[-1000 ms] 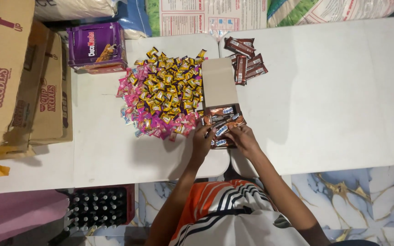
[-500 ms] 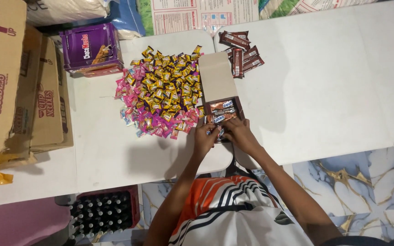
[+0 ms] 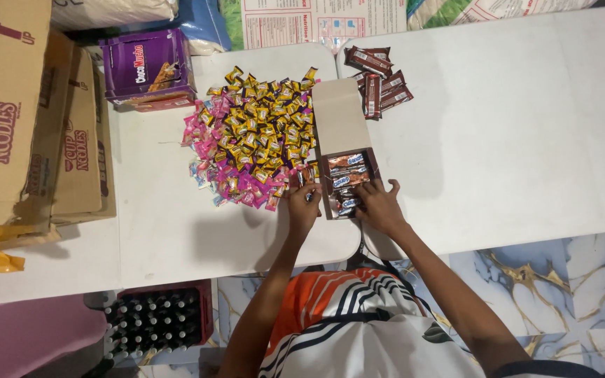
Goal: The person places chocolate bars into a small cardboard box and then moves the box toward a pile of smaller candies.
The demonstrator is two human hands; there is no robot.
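Note:
A small brown box [image 3: 326, 183] with its white lid flap [image 3: 341, 119] folded back lies on the white table [image 3: 498, 140]; it is filled with brown and orange wrapped bars. My right hand [image 3: 379, 204] rests on the bars at the box's near end, fingers spread. My left hand [image 3: 304, 203] touches the box's left wall beside a big heap of pink and yellow wrapped candies [image 3: 253, 136]. Several brown bars [image 3: 379, 80] lie loose beyond the lid.
A purple carton [image 3: 145, 66] stands at the back left. Large cardboard cartons [image 3: 15, 119] fill the left side. A crate of dark bottles [image 3: 152, 318] sits on the floor under the table's edge. Bags and a printed sheet lie at the back.
My left hand has slid from the top of the box to its left side. My right hand stays on the bars. The camera view has shifted slightly.

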